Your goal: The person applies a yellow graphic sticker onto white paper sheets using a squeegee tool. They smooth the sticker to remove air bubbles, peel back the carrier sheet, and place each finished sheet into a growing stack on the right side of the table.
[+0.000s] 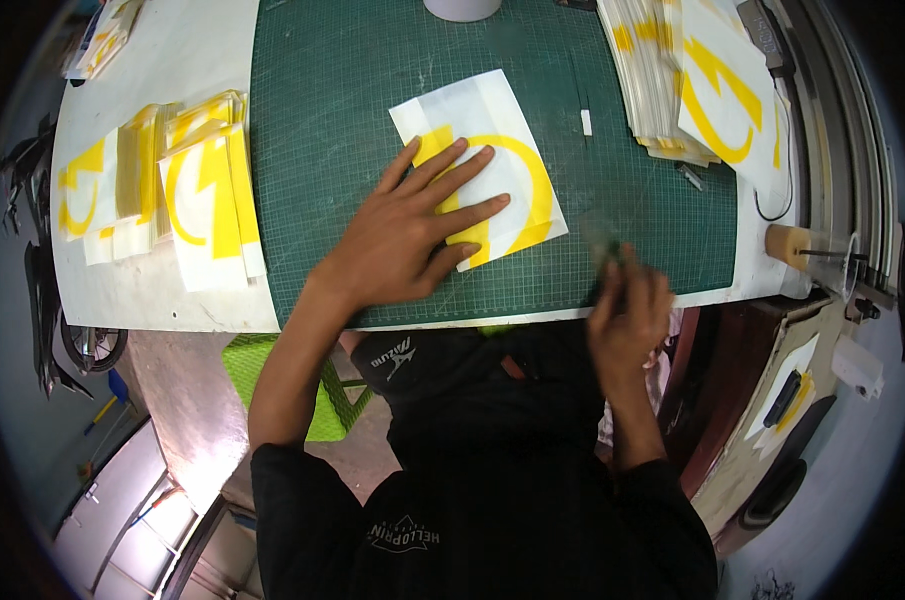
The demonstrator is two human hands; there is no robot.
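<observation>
Yellow-printed sheet [515,178] lies on green mat [322,130], concrete floor [187,385] below.

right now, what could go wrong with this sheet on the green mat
The yellow-and-white sheet might slide on the green mat if the spread left hand eases off. The right hand is blurred; if it holds something sharp, which I can't make out, it could nick the left hand. The uneven stack at upper right might spill if bumped.
</observation>
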